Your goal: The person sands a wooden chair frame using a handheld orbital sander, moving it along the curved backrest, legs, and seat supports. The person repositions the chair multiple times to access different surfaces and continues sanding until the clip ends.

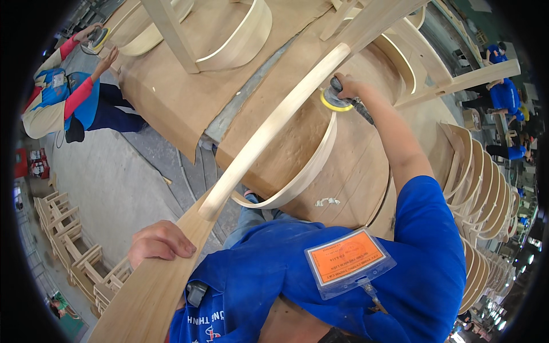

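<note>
My right hand (350, 86) is closed around an orbital sander (336, 97) with a dark body and a yellow pad. The pad is at the far end of a thin, curved pale-wood strip (309, 174), and I cannot tell whether it touches. This strip belongs to a wooden chair frame (280, 126), whose long rail slants across the view. At lower left, my left hand (162, 243) grips the edge of the frame's wide board (146, 286), fingers curled over the near side.
Brown sheeting (251, 108) covers the work surface. Another curved frame (240, 40) stands at the far left, where a co-worker (74, 94) holds a similar sander. Curved wooden parts (480, 177) are stacked at right. Wooden frames (71, 246) line the floor at left.
</note>
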### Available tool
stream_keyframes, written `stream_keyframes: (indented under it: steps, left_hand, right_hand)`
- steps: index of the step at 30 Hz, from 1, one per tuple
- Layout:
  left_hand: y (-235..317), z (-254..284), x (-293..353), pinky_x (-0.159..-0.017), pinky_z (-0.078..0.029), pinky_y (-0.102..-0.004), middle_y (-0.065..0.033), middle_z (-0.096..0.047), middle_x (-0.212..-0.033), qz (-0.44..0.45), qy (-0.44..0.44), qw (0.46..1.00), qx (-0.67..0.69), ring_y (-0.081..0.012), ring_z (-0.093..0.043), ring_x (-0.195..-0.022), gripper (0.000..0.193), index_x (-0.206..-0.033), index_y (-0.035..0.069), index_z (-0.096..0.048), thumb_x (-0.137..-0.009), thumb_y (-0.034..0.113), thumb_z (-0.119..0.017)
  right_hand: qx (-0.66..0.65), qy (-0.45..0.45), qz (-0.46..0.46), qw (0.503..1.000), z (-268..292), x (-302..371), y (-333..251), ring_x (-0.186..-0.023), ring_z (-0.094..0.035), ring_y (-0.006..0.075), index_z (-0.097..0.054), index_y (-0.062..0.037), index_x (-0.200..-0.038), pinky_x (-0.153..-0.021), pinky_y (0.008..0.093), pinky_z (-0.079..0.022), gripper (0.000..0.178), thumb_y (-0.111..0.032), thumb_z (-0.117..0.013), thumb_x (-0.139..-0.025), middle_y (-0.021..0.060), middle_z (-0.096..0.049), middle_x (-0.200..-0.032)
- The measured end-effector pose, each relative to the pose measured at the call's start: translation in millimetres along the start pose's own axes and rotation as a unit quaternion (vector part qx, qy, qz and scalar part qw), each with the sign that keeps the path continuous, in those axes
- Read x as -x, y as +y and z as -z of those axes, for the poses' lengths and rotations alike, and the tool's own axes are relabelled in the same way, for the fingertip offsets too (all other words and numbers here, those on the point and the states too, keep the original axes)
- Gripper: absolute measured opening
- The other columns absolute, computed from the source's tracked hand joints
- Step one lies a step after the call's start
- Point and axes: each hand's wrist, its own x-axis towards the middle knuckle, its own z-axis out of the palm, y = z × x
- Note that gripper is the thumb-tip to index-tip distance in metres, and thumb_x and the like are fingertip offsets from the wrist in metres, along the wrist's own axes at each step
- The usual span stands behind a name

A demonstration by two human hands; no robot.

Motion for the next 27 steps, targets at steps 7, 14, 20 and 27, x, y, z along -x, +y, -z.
stream_keyframes:
  steps: [7, 14, 20, 27]
  left_hand:
    - [0, 1, -3, -0.045, -0.046, -0.0292, -0.0121, -0.056, -0.056, 0.006, -0.007, 1.0, 0.002, -0.0209, -0.056, -0.049, 0.03, -0.069, 0.006, -0.044, -0.087, 0.026, -0.058]
    - [2, -3, -3, -0.045, -0.046, -0.0287, -0.0107, -0.057, -0.055, -0.004, 0.001, 1.0, -0.012, -0.0204, -0.057, -0.048, 0.029, -0.07, 0.007, -0.044, -0.087, 0.025, -0.059]
    - [-1, 6, -12, -0.046, -0.046, -0.0296, -0.0104, -0.057, -0.056, -0.023, -0.069, 0.997, -0.004, -0.0211, -0.058, -0.049, 0.03, -0.07, 0.008, -0.044, -0.086, 0.028, -0.061]
    - [6, -10, -3, -0.045, -0.046, -0.0299, -0.0109, -0.057, -0.056, 0.012, 0.012, 1.0, -0.025, -0.0211, -0.057, -0.049, 0.03, -0.07, 0.007, -0.044, -0.087, 0.027, -0.058]
  right_hand:
    - [0.013, -0.036, 0.011, 0.999, 0, 2, 15, -0.113, -0.053, 0.0389, -0.03, -0.0139, -0.142, -0.094, 0.0431, -0.046, 0.089, -0.027, -0.076, -0.066, 0.0205, -0.047, -0.131]
    - [-0.013, -0.006, 0.01, 1.0, -6, -4, 8, -0.112, -0.054, 0.0391, -0.031, -0.016, -0.141, -0.093, 0.0422, -0.047, 0.087, -0.027, -0.075, -0.067, 0.0215, -0.047, -0.131]
    - [0.019, -0.021, 0.028, 0.999, 1, 18, 11, -0.112, -0.054, 0.038, -0.032, -0.0158, -0.141, -0.092, 0.0423, -0.047, 0.086, -0.024, -0.075, -0.067, 0.0219, -0.05, -0.128]
    - [-0.038, 0.026, -0.011, 0.999, -11, -10, -5, -0.113, -0.052, 0.0407, -0.032, -0.0148, -0.141, -0.093, 0.0435, -0.046, 0.084, -0.021, -0.073, -0.067, 0.0241, -0.045, -0.13]
